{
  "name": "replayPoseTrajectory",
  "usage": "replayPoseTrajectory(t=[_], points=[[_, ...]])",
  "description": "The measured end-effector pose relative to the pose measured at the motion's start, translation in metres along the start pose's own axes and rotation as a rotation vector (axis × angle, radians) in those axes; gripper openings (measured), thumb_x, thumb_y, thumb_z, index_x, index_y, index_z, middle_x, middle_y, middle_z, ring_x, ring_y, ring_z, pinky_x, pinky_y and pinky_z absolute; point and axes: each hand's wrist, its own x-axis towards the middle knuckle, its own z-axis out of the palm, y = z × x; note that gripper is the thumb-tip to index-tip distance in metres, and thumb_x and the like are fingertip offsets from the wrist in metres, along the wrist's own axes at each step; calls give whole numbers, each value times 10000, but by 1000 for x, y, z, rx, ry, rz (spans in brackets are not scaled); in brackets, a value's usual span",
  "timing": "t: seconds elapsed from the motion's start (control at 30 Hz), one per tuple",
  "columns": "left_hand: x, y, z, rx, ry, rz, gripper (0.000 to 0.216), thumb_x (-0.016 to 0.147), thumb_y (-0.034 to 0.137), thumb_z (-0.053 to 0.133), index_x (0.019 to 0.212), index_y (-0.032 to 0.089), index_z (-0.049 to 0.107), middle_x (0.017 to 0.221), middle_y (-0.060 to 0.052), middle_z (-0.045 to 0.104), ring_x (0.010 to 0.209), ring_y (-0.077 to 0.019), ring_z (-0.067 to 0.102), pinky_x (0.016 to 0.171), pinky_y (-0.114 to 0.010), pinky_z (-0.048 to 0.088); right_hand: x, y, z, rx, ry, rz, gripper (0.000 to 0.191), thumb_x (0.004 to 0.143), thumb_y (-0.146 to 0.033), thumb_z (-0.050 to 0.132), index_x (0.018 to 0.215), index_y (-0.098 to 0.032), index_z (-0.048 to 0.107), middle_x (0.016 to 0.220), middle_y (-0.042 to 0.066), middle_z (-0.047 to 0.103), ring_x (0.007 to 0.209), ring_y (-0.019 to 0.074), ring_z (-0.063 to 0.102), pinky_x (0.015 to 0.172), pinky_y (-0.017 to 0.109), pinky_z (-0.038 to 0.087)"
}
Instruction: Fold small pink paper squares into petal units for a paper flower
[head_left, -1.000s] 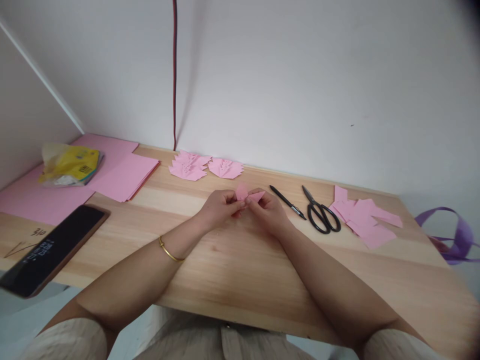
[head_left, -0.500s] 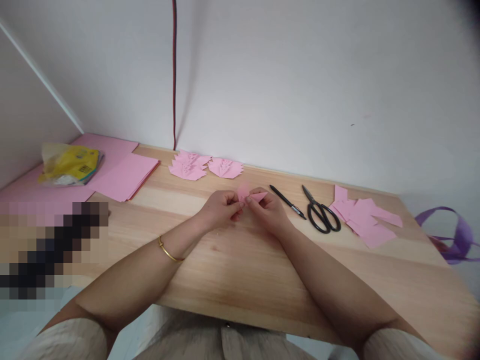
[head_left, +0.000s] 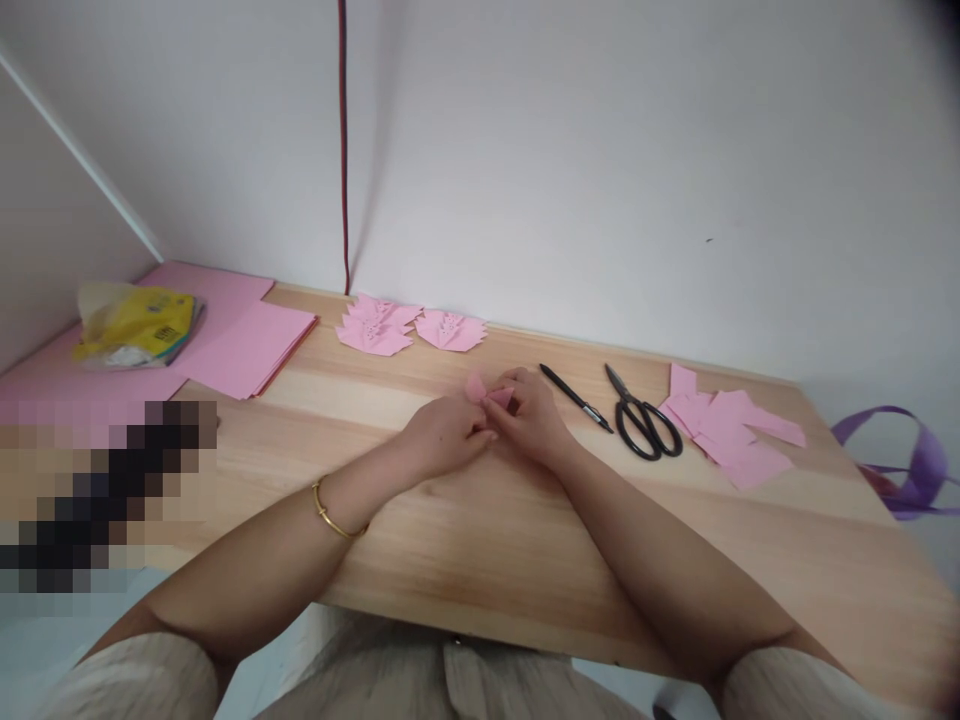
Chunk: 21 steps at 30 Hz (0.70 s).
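A small folded piece of pink paper (head_left: 498, 396) is between my two hands, just above the wooden table (head_left: 480, 540). My left hand (head_left: 448, 436) is closed at its left side, the back of the hand toward me and most fingers hidden. My right hand (head_left: 531, 415) pinches the paper between thumb and fingers from the right. To the right lie a black pen (head_left: 576, 398) and black-handled scissors (head_left: 641, 415) with their blades pointing away. Cut and folded pink paper shapes (head_left: 375, 325) with jagged edges rest behind my hands, a separate one (head_left: 451, 330) beside them.
Loose pink paper scraps (head_left: 731, 425) lie on the right. Pink sheets (head_left: 247, 345) are stacked on the left, with a yellow plastic packet (head_left: 150, 325) on them. A purple ribbon (head_left: 926, 465) hangs past the right edge. A dark red cord (head_left: 344, 150) runs down the wall.
My left hand has turned over, its back now facing up and its fingers more hidden. The pink paper has shifted slightly left and shows less. The other things stay in place.
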Motion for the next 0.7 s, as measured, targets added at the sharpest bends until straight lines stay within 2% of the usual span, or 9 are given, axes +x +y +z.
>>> replayPoseTrajectory(t=[0.07, 0.17, 0.23, 0.3, 0.37, 0.5, 0.7], points=[[-3, 3, 7, 95, 13, 77, 242, 764, 279, 575, 541, 188, 566, 555, -31, 573, 515, -158, 491, 524, -273, 291, 0, 0, 1, -29, -32, 10, 113, 746, -255, 600, 644, -208, 592, 841, 65, 582, 845, 222, 503, 828, 423, 369], [-10, 10, 16, 149, -7, 265, 197, 775, 263, 578, 590, 194, 595, 615, -62, 615, 580, -186, 544, 628, -313, 388, 0, 1, 2, -65, -19, 20, 55, 713, -242, 623, 758, -212, 615, 869, 70, 583, 876, 236, 500, 834, 424, 376], [-14, 14, 20, 174, -51, 421, 198, 797, 234, 550, 611, 194, 604, 646, -67, 632, 674, -198, 579, 782, -353, 416, 0, 1, 2, -92, 34, 20, 211, 672, -230, 652, 878, -209, 612, 938, 81, 581, 921, 247, 498, 847, 425, 386], [-17, 17, 22, 285, -96, 497, 195, 807, 219, 531, 643, 168, 623, 676, -74, 650, 736, -211, 591, 913, -410, 380, 1, 1, 2, -114, 66, 21, 311, 652, -220, 664, 956, -197, 599, 999, 92, 568, 961, 250, 496, 859, 420, 396], [-18, 18, 22, 391, -138, 520, 213, 825, 247, 517, 684, 143, 638, 702, -73, 663, 771, -215, 596, 987, -444, 329, 1, -1, 1, -142, 47, 25, 271, 669, -225, 658, 934, -192, 611, 1000, 94, 557, 960, 245, 499, 854, 411, 404], [-17, 18, 21, 476, -217, 504, 257, 830, 348, 536, 717, 143, 640, 708, -50, 671, 757, -195, 604, 1022, -438, 298, 1, -5, -2, -194, -53, 27, 56, 738, -241, 621, 767, -199, 644, 908, 79, 567, 889, 224, 513, 819, 402, 400], [-15, 17, 21, 487, -216, 462, 272, 839, 373, 529, 756, 141, 642, 730, -49, 683, 760, -186, 615, 982, -406, 337, 2, -9, -6, -214, -145, 25, 91, 766, -203, 582, 768, -198, 672, 867, 64, 594, 841, 197, 523, 809, 382, 375]])
